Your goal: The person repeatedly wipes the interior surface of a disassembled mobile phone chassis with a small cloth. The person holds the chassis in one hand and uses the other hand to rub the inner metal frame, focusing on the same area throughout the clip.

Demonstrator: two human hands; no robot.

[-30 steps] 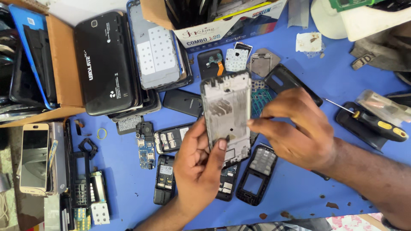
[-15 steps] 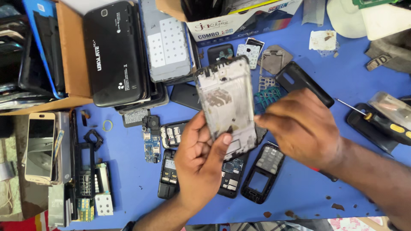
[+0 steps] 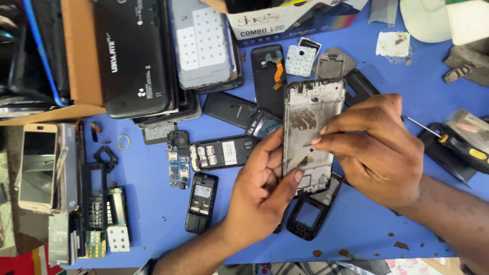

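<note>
- The phone frame [image 3: 311,133] is held upright above the middle of the blue table [image 3: 153,203], its long axis running toward the table's far edge, and it sits between both hands.
- The left hand [image 3: 262,188] is closed on the frame's lower left edge, thumb across the bottom.
- The right hand [image 3: 379,153] comes in from the right, fingers curled, fingertips [image 3: 318,140] pressing the frame's inner face.
- A screwdriver [image 3: 448,140] lies just beyond the right hand, near the table's right edge.
</note>
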